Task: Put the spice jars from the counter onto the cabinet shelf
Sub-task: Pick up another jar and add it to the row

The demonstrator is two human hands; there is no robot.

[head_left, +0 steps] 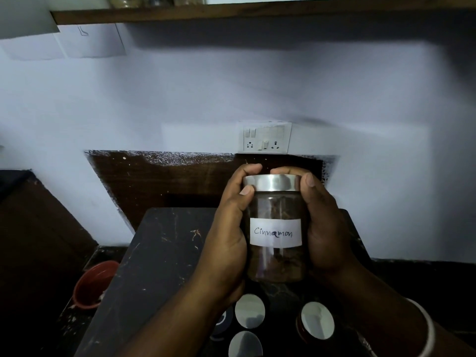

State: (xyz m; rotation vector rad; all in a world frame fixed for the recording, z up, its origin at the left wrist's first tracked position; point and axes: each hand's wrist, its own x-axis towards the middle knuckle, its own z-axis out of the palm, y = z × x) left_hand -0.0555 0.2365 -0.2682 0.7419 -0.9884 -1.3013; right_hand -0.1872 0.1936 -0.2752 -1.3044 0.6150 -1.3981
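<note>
Nearest, below the wrists, three jars stand on the dark counter (164,253), seen from above as round, mirror-bright metal lids: one (250,311) just under the left wrist, another (244,344) nearer still at the frame's bottom edge, and a third (317,321) under the right forearm, its reddish-brown side just showing. A pale, smooth bangle (426,328) rings the right wrist.

Above them, both hands cup the cinnamon jar (275,238) upright and clear of the counter. It is a cylindrical jar of clear glass filled with brown, flaky spice, capped by a brushed steel lid (272,182), with a white paper label hand-lettered "Cinnamon" facing the camera. The left hand (229,235) wraps the jar's left side, thumb pressed just under the lid rim and fingers curled over the lid's back edge. The right hand (325,228) clasps the right side the same way, thumb against the lid's edge.

Left of the left forearm, lower than the counter, sits a round terracotta-red bowl (94,283). The counter itself is black stone, flecked and veined in white.

Beyond the hands, a rough-edged dark wood panel (164,181) backs the counter, and a white switch-and-socket plate (266,137) sits on the matte pale wall just above the fingertips. Far overhead runs the brown wooden shelf (257,10), glass bases blurred on top.
</note>
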